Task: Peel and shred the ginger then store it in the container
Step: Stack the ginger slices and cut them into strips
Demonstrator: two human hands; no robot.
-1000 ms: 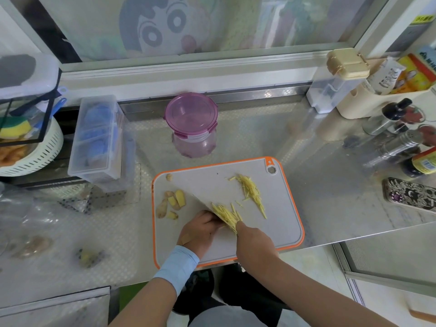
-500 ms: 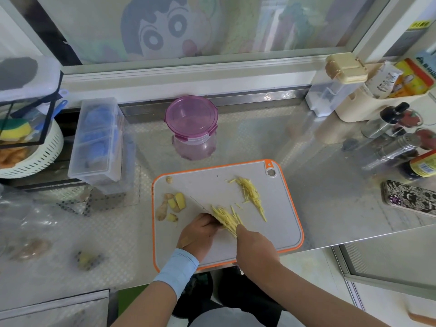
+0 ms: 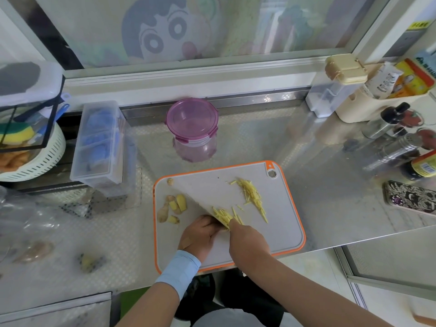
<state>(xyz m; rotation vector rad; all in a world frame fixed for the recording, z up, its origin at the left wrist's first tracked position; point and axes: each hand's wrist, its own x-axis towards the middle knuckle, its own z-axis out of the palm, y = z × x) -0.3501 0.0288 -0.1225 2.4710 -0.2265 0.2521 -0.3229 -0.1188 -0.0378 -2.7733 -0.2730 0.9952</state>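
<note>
A grey cutting board [image 3: 278, 223] with an orange rim lies at the counter's front edge. My right hand [image 3: 247, 239] grips the handle of a wide knife [image 3: 198, 197] whose blade runs diagonally across the board. My left hand [image 3: 200, 234] has its fingers curled over a small stack of ginger, mostly hidden, right against the blade. Fresh yellow shreds [image 3: 223, 217] lie at the blade. A longer pile of shredded ginger [image 3: 252, 197] sits right of them. Several ginger chunks [image 3: 175, 204] lie on the board's left side. The purple lidded container [image 3: 192, 128] stands behind the board, closed.
A clear plastic box [image 3: 99, 142] and a white basket [image 3: 35, 161] stand at the left. Bottles [image 3: 391, 152], a phone [image 3: 410, 197] and a cream holder [image 3: 368, 107] crowd the right. Ginger bits [image 3: 89, 261] and a plastic bag [image 3: 23, 223] lie on the counter's left front.
Both hands stay at the ginger stack beside the blade, shifting only slightly. The shred piles and chunks have not moved.
</note>
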